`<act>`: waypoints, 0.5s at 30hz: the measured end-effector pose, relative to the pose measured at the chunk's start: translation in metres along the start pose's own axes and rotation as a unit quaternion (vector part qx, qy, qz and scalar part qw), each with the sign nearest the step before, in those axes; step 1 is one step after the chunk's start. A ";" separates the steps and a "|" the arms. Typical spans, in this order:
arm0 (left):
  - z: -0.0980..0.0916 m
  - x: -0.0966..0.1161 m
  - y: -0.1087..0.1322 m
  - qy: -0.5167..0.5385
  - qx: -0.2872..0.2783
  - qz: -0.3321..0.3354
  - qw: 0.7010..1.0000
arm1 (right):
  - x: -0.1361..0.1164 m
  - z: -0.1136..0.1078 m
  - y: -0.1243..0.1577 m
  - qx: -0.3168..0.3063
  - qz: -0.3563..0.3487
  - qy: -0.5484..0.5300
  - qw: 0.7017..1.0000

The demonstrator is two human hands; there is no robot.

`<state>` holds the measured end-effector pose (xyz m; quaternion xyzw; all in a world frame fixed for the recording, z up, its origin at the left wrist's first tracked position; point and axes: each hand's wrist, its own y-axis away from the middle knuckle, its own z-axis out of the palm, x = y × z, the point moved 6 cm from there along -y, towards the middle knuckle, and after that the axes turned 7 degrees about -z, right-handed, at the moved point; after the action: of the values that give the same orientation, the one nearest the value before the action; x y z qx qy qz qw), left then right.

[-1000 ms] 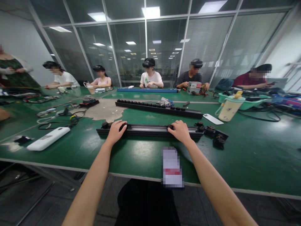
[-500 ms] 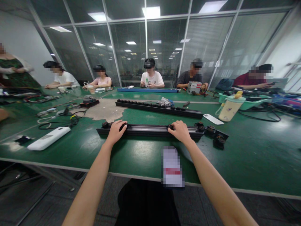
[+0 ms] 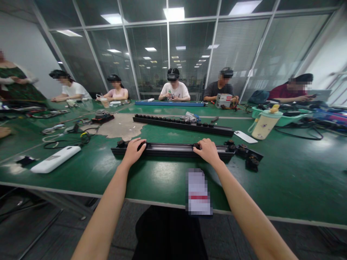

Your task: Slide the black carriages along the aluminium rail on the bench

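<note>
A long black rail (image 3: 170,148) with a shiny grey channel lies crosswise on the table in front of me. My left hand (image 3: 133,151) is closed over a small black round piece (image 3: 142,144) on its left half. Fingers of my right hand (image 3: 208,151) curl around a similar black piece (image 3: 197,146) right of the middle. Between my hands the channel shows bare. More black pieces (image 3: 230,144) sit at the rail's right end, and one (image 3: 121,143) at its left end. Two loose black parts (image 3: 252,162) lie on the table to the right.
Behind stands a second black rail (image 3: 184,125) bearing several round pieces. A white phone (image 3: 245,137), a yellow cup (image 3: 267,124), a white oblong device (image 3: 56,159) and cables (image 3: 73,141) lie around. A blurred pale object (image 3: 198,191) rests at the table's front edge. Several people sit across the table.
My hands and the rail have not visibly moved. Across the table, the person in the middle has shifted head and hands slightly.
</note>
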<state>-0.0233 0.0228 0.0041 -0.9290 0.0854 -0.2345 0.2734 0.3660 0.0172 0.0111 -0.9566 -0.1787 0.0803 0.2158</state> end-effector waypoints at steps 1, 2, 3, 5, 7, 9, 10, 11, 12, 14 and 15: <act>0.000 0.000 0.000 0.000 -0.001 0.000 1.000 | 0.000 0.000 0.000 0.000 -0.001 0.001 1.000; 0.000 0.001 0.000 0.000 -0.002 0.000 1.000 | -0.001 0.000 0.000 0.000 -0.003 0.003 1.000; 0.000 0.001 0.000 -0.001 -0.003 0.000 1.000 | -0.001 -0.001 0.000 0.000 -0.004 0.005 1.000; 0.000 0.001 0.001 -0.002 -0.003 0.000 1.000 | -0.002 -0.001 0.000 -0.001 -0.006 0.011 1.000; 0.000 0.001 0.000 -0.003 -0.001 -0.002 1.000 | -0.002 -0.002 0.001 -0.002 -0.006 0.016 1.000; 0.000 0.000 0.000 -0.004 -0.001 -0.002 1.000 | -0.002 -0.002 0.001 -0.001 -0.006 0.017 1.000; 0.001 -0.001 0.000 -0.004 -0.001 -0.001 1.000 | -0.002 -0.002 0.001 0.001 -0.006 0.017 1.000; 0.001 -0.001 0.000 -0.004 0.000 0.000 1.000 | -0.002 -0.002 0.001 0.002 -0.005 0.015 1.000; 0.001 -0.001 0.000 -0.004 0.001 0.001 1.000 | -0.001 -0.002 0.001 0.003 -0.004 0.014 1.000; 0.001 -0.002 0.000 -0.003 0.003 0.003 1.000 | -0.001 -0.002 0.001 0.005 -0.001 0.012 1.000; 0.001 -0.002 0.000 -0.003 0.004 0.003 1.000 | 0.000 -0.002 0.001 0.006 0.000 0.012 1.000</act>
<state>-0.0244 0.0237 0.0031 -0.9283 0.0865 -0.2316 0.2777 0.3668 0.0154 0.0129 -0.9560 -0.1759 0.0701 0.2240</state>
